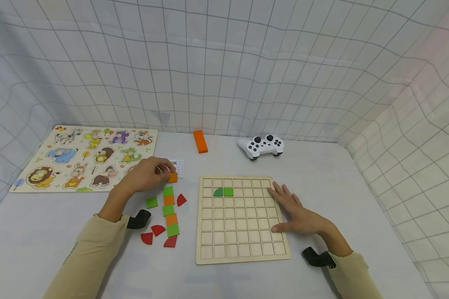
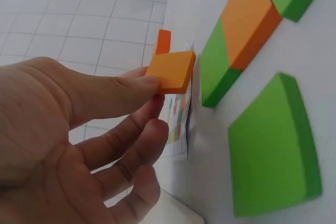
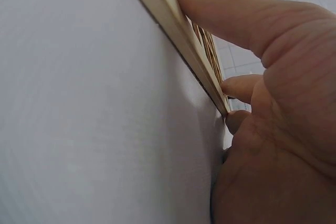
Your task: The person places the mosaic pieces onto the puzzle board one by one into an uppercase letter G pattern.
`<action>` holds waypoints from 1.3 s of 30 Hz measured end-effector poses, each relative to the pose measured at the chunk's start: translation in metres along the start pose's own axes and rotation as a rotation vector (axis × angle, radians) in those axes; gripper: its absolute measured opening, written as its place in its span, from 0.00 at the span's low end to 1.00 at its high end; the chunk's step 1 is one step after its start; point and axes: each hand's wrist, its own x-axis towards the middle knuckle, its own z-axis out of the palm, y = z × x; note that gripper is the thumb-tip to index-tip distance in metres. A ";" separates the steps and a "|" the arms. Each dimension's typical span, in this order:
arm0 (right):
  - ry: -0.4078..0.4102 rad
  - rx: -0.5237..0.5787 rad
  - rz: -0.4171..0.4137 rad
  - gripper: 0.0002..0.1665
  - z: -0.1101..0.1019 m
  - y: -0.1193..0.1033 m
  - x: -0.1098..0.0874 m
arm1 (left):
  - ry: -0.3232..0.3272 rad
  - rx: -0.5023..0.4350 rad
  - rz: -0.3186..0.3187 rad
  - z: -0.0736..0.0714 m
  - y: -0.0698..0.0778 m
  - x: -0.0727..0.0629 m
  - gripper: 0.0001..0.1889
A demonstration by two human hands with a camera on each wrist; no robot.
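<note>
"Head view?"
"Right hand [image 1: 302,218] spread on the board [image 1: 243,259], perhaps steadying it; orange tile [image 1: 173,177] near the card [image 1: 179,166]"
"Left wrist?"
"Left hand [image 2: 47,124] pinches its end (likely leaving the rest free)"
"Right wrist?"
"Thumb [image 3: 231,14] rests on the rim"

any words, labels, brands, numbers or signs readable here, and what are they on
No readable words, labels, brands, numbers or signs.
White plastic game controller: any button markings too small.
White gridded card: no legible text.
Beige left sleeve: faint marks, unreadable.
</note>
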 end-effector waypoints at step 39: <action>-0.008 -0.003 -0.007 0.66 -0.001 -0.005 0.000 | -0.072 0.006 0.143 0.078 0.097 0.047 0.14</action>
